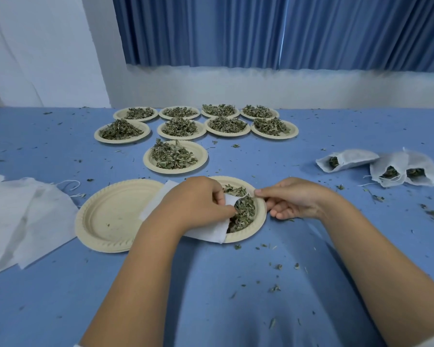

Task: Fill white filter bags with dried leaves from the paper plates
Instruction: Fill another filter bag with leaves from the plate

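A white filter bag (208, 234) lies across the near paper plate (258, 221), its mouth over a heap of dried leaves (244, 211). My left hand (196, 204) grips the near side of the bag's mouth. My right hand (293, 199) pinches the far edge of the mouth at the plate's right rim and holds it apart. Leaves show inside the opening. An empty paper plate (110, 216) lies just to the left, partly under the bag.
Several plates heaped with leaves (176, 156) stand in rows farther back. Three filled bags (396, 166) lie at the right. A pile of flat empty bags (23, 216) lies at the left. Leaf crumbs are scattered over the blue table (236, 296).
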Demonstrator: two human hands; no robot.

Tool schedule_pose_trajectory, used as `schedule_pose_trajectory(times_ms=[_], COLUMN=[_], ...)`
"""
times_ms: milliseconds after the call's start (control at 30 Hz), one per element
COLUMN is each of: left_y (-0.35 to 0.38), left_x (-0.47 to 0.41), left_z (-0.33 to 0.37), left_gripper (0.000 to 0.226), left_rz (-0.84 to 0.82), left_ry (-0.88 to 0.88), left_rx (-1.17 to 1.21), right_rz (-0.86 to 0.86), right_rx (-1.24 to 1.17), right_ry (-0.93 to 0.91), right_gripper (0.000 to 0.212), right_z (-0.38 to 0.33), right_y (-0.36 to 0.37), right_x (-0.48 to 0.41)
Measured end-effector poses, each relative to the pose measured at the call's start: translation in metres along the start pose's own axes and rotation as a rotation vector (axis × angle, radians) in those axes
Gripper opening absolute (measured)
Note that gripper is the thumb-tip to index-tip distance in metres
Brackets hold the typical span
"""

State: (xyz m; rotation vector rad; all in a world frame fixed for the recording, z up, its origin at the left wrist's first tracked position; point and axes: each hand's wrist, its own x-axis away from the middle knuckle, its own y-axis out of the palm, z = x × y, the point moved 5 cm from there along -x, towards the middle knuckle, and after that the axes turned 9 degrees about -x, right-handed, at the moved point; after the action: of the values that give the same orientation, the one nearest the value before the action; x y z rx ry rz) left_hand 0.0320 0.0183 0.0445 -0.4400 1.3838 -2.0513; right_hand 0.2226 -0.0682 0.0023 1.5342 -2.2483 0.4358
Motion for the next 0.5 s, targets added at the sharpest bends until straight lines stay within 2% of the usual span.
schedule_pose_trajectory(times_ms=[133,300,433,500], left_y=[-0.003,-0.01,-0.018,-0.019], left_x=[0.0,0.002,0.003,0.004], left_z=[-0.007,-0.015,-0.019,-0.019], left_gripper=[0.02,0.018,0.016,0.017], left_rz=[-0.025,-0.023,0.036,0.047], left_ry=[0.007,-0.018,-0.048,-0.051], left_rx=[0.141,0.203,0.215,0.214], right_rz=[0.076,0.255,0.436,0.443], right_rx=[0.041,0.123,0.298,0.292], right_ry=[-0.044,-0.143,-0.372,-0.517], right_gripper=[0.034,0.04,0.039,0.031], right_z=[-0.002,-0.006,-0.019,-0.025], right_y=[0.001,-0.002,0.0,0.009], right_x=[-0.001,-0.002,0.003,0.007])
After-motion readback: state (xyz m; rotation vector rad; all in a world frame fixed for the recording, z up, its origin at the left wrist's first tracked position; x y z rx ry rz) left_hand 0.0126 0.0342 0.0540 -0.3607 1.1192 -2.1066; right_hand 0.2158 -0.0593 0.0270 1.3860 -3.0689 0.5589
